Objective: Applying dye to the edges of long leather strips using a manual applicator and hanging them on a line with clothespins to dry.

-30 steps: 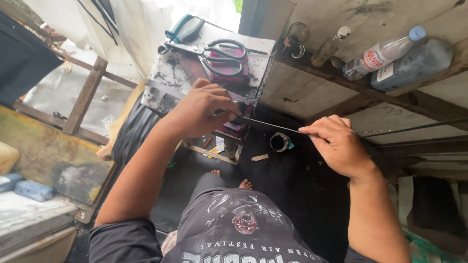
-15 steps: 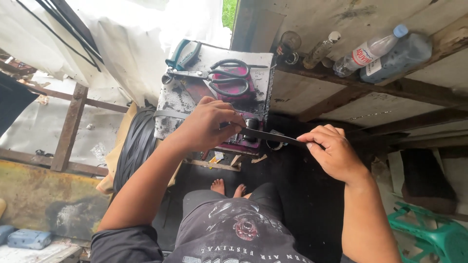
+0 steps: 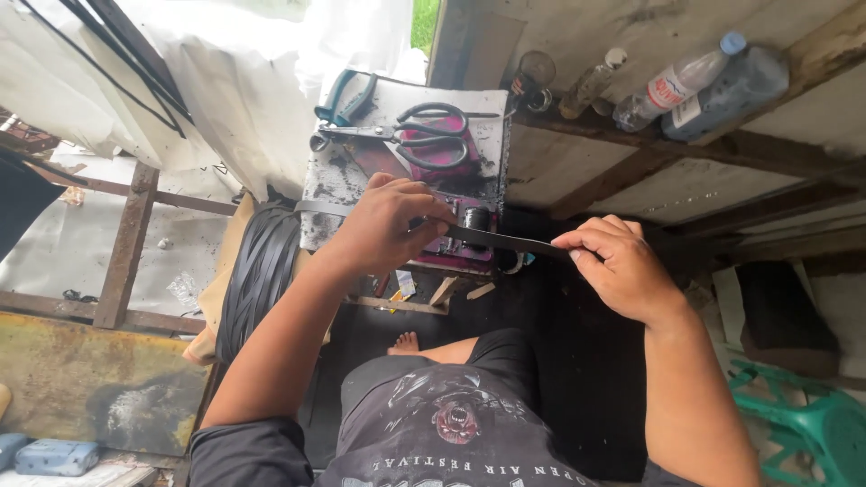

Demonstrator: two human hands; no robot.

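Both hands now sit closer together: left hand (image 3: 390,225) presses the black strip (image 3: 510,242) at the desk's (image 3: 338,194) near edge, right hand (image 3: 618,266) pinches its free end taut, scissors (image 3: 424,135) untouched.

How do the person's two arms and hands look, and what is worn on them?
Both arms are bare from the upper arm down. The left hand and the right hand wear no gloves, and no ring, watch or bracelet shows. Only the short sleeve of a dark grey T-shirt covers the top of the left arm. The shirt has a printed animal head and pale lettering.
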